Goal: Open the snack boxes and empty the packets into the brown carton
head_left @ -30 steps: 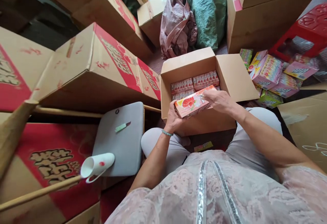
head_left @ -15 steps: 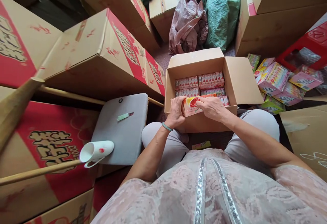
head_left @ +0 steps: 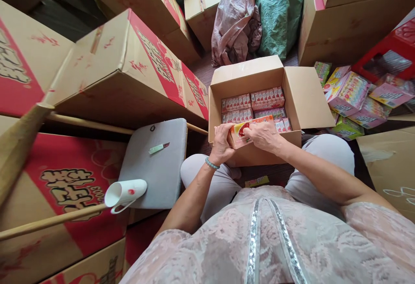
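The left hand has its fingers wrapped round the left end of a small orange and yellow pack. The right hand has its fingers bent and close together, tips against the printed face; whether they pinch it cannot be told. The pack is tilted above the near edge of an open cardboard box, between the person's knees.

Inside the box, small packs sit in rows, and a side flap folds outward to the right. A flat yellow-green packet lies on the dark floor on the near side of the box.

On the left, a grey stool top carries a green-handled knife and, at its near left corner, a white mug. Red-printed cartons crowd that side. Beyond the box stand a purplish sack and a green sack. On the right, colourful packs are heaped near a red plastic frame.
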A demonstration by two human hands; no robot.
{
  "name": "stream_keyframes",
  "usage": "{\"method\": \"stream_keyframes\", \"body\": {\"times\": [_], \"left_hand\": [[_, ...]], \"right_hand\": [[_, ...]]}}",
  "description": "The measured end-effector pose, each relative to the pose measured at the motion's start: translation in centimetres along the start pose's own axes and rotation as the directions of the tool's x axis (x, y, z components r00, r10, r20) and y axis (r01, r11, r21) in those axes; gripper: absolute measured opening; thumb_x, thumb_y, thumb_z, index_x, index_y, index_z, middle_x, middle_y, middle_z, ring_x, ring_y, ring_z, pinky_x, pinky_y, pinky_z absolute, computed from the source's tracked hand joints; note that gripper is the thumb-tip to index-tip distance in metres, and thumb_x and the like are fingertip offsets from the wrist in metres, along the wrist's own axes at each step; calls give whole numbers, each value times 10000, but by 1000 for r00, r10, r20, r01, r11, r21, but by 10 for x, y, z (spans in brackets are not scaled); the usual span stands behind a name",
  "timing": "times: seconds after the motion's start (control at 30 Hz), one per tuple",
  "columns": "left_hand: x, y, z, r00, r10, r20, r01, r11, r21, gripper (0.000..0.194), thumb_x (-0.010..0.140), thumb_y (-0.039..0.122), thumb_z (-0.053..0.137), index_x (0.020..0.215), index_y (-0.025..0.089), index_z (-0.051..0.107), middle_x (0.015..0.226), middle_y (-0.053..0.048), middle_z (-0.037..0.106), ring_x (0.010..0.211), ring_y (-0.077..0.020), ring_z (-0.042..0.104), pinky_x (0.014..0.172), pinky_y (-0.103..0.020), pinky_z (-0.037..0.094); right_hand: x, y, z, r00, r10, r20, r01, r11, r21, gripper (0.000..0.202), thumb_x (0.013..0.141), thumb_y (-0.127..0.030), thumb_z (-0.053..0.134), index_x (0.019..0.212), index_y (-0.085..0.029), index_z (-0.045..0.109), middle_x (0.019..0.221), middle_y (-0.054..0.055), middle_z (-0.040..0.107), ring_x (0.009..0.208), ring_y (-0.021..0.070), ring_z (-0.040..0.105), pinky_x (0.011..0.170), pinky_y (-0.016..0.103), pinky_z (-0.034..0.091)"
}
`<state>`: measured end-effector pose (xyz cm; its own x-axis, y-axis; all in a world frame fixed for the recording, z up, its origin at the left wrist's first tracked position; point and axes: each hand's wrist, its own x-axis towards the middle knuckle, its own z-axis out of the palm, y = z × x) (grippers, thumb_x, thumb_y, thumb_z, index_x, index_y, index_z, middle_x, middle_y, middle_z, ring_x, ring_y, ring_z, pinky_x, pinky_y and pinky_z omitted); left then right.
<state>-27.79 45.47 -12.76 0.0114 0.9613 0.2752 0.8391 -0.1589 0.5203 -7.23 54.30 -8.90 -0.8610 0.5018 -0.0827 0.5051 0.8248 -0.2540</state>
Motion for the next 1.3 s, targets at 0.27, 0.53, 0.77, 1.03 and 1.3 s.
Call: {"method": "stream_keyframes", "body": {"times": [0.27, 0.53, 0.77, 1.03, 1.3], "left_hand": [[1, -4, -21, 997, 11, 79, -12, 1000, 14, 629, 718, 312, 761, 1311, 225, 567, 1246, -93, 670, 1125, -305, 633, 1079, -470, 458], [-5, -13, -36, 996, -69, 60, 68, 998, 19, 647, 666, 275, 792, 1284, 273, 599, 1188, -75, 663, 1111, -315, 647, 1076, -492, 493], [0, -21, -56, 972, -221, -78, 195, 949, -249, 727, 579, 448, 888, 1230, 350, 578, 1138, -24, 650, 1031, -317, 708, 974, -537, 608], [79, 32, -53, 974, -103, -204, -25, 838, -545, 857, 410, 382, 1003, 1181, 400, 629, 1161, 48, 636, 1248, -320, 654, 1209, -556, 467], [165, 99, 33, 988, 148, 45, -92, 795, -599, 1176, 527, 793, 934, 1504, 395, 414, 1604, -67, 420, 1472, -376, 459, 1147, -640, 467]], "right_hand": [[-4, 44, 29, 999, 51, 18, -49, 997, -59, 377, 1053, -117, 388, 1254, -163, 704, 1064, 148, 770, 951, 245, 719, 727, 335, 363], [-5, 87, 47, 972, 186, 142, -181, 982, -45, 376, 1036, -118, 423, 1232, -170, 739, 1114, 157, 776, 947, 211, 697, 736, 310, 345], [-26, 121, 21, 856, 502, 123, -497, 865, -68, 368, 1052, -154, 421, 1197, -119, 757, 1141, 189, 787, 1027, 255, 710, 763, 319, 391], [-71, 92, -85, 915, 327, -234, -307, 944, 122, 772, 1023, -596, 626, 1648, -206, 394, 1710, 67, 437, 1418, 225, 541, 1035, 272, 456], [-152, 118, -102, 757, 618, -214, -636, 771, -22, 749, 1005, -567, 620, 1571, -96, 483, 1504, 178, 587, 1229, 306, 612, 951, 325, 457]]}}
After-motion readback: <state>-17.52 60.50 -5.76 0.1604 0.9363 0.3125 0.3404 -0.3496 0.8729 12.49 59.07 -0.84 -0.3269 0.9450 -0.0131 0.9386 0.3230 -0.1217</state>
